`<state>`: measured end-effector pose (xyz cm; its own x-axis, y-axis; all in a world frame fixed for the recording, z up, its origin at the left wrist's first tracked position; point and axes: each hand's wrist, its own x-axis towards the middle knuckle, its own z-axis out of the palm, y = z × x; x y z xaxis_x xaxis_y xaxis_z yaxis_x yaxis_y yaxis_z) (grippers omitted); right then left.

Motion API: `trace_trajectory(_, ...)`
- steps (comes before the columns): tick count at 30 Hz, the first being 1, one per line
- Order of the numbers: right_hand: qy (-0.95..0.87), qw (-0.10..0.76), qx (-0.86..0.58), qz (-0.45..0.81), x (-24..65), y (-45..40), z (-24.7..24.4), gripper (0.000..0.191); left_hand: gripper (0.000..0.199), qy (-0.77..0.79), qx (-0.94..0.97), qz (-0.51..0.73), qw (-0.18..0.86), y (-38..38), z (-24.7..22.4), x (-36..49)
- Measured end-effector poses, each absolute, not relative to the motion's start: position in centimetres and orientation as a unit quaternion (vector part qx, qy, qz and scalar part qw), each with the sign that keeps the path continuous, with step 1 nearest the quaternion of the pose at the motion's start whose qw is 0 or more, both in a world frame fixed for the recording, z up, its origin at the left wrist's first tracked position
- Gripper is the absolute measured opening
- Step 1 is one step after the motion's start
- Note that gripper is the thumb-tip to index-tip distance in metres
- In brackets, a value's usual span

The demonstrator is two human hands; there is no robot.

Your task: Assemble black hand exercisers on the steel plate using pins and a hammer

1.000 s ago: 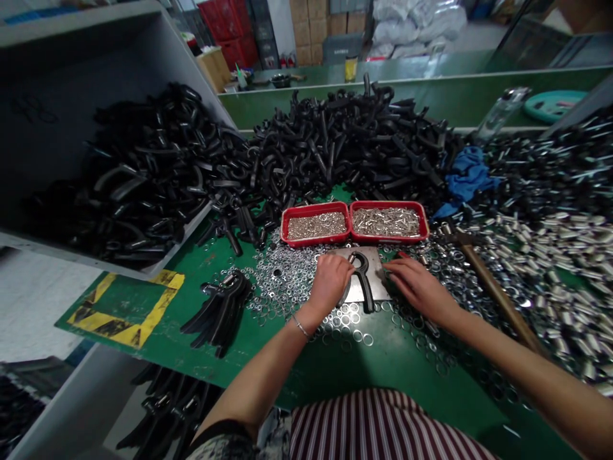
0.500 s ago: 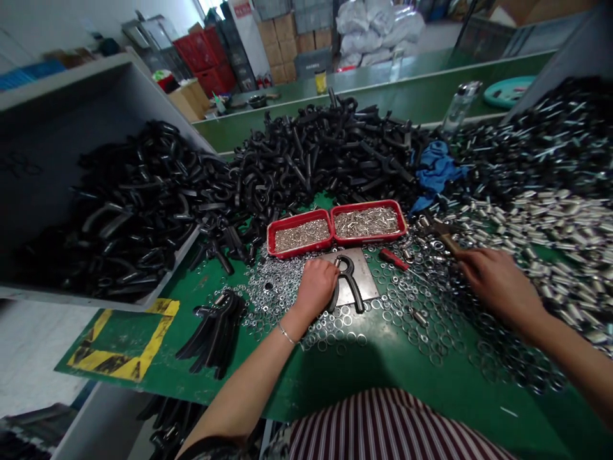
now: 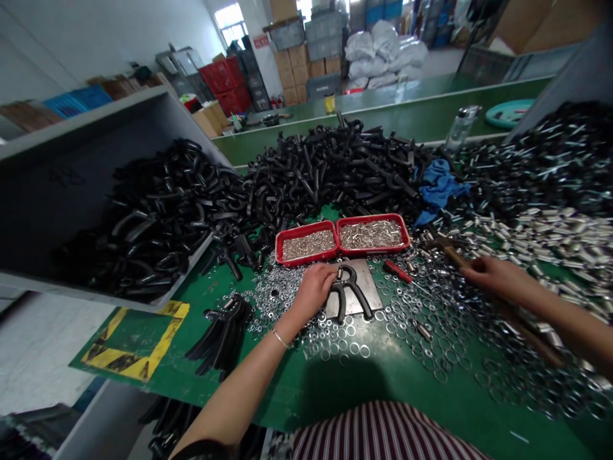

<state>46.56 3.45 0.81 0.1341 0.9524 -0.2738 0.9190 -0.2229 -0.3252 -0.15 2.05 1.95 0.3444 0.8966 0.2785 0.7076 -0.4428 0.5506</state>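
My left hand (image 3: 313,287) is closed, its fingertips pinching the upper left side of a black two-legged plier-shaped part (image 3: 352,291). That part lies on a flat metal plate (image 3: 371,275), legs toward me. A small silvery cylinder (image 3: 340,273) shows at its top, beside my fingertips. To the right, my right hand (image 3: 498,278) is closed around the handle of a hammer (image 3: 454,257). The hammer's head rests among loose metal parts, and its handle runs on below the hand. A red-handled screwdriver (image 3: 397,271) lies between plate and hammer.
Two red trays (image 3: 306,259) of small metal pins stand behind the plate. Black parts (image 3: 330,166) are heaped at the back and fill a grey bin (image 3: 191,281). Metal rings (image 3: 431,345) lie scattered, with a blue cloth (image 3: 438,185) and several stacked black parts (image 3: 223,338) nearby.
The view has tilted up slightly. More of the black part's legs now shows beside my left hand. More of the hammer's handle now shows below my right hand.
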Motion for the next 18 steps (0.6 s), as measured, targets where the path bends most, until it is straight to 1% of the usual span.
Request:
trace_trajectory(2, -0.587, 0.058, -0.748, 0.304, 47.5, 4.7, 1.9, 0.032, 0.022, 0.536, 0.792, 0.269, 0.113, 4.4, 3.1, -1.1)
trace_trajectory(3, -0.583, 0.069, -0.738, 0.333, 47.6, 5.1, 2.7, 0.033, 0.023, 0.564, 0.787, 0.236, 0.081, 5.9, 3.7, -1.6)
trace_trajectory(5, -0.594, 0.106, -0.717, 0.349, 47.0, 4.8, 4.7, 0.031, 0.022, 0.618, 0.774, 0.133, 0.036, 8.9, 4.6, -2.8)
trace_trajectory(7, -0.605, 0.177, -0.696, 0.343, 45.0, 3.3, 6.5, 0.025, 0.017, 0.644, 0.762, 0.067, 0.032, 11.3, 4.9, -3.7)
trace_trajectory(9, -0.6, 0.245, -0.654, 0.39, 41.9, 0.9, 7.8, 0.021, 0.015, 0.649, 0.758, 0.051, 0.039, 12.6, 4.8, -4.1)
trace_trajectory(10, -0.599, 0.249, -0.627, 0.431, 40.3, -0.4, 8.1, 0.023, 0.016, 0.649, 0.759, 0.047, 0.037, 12.7, 4.6, -4.1)
trace_trajectory(12, -0.619, 0.195, -0.593, 0.477, 37.1, -2.8, 8.5, 0.032, 0.023, 0.647, 0.761, 0.047, 0.022, 12.4, 4.2, -3.9)
trace_trajectory(13, -0.643, 0.166, -0.583, 0.468, 35.7, -3.6, 8.7, 0.034, 0.027, 0.647, 0.761, 0.051, 0.011, 12.1, 4.1, -3.7)
trace_trajectory(15, -0.712, 0.138, -0.56, 0.4, 33.1, -4.7, 9.2, 0.034, 0.032, 0.653, 0.755, 0.06, -0.017, 11.4, 4.1, -3.4)
trace_trajectory(18, -0.787, 0.162, -0.518, 0.292, 29.9, -5.0, 10.2, 0.038, 0.031, 0.677, 0.732, 0.066, -0.029, 11.0, 4.1, -3.2)
